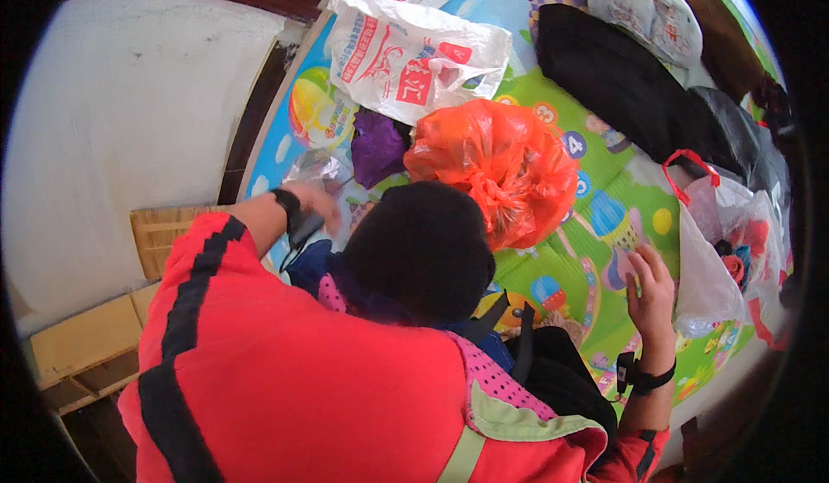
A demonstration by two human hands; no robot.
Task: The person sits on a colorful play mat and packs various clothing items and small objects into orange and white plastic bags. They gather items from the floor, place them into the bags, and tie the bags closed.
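Note:
At the left, my left hand (317,204) is blurred by motion, a black band on its wrist. It is beside a clear crumpled plastic packet (317,167) and a purple bag (377,149); whether it touches or holds anything cannot be told. On the right, my right hand (649,282) is raised with its fingers apart and nothing in them, left of a white plastic bag (706,256) with red handles. A knotted orange plastic bag (499,165), full and rounded, sits between the hands. Below it a black rounded cap-like thing (421,250) hides part of the mat.
The colourful printed play mat (647,327) lies beneath the things. Above are a white printed plastic bag (414,55), dark cloth (602,75) and another filled white bag (644,13). A white wall (129,107) and a wooden shelf unit (90,340) stand at left.

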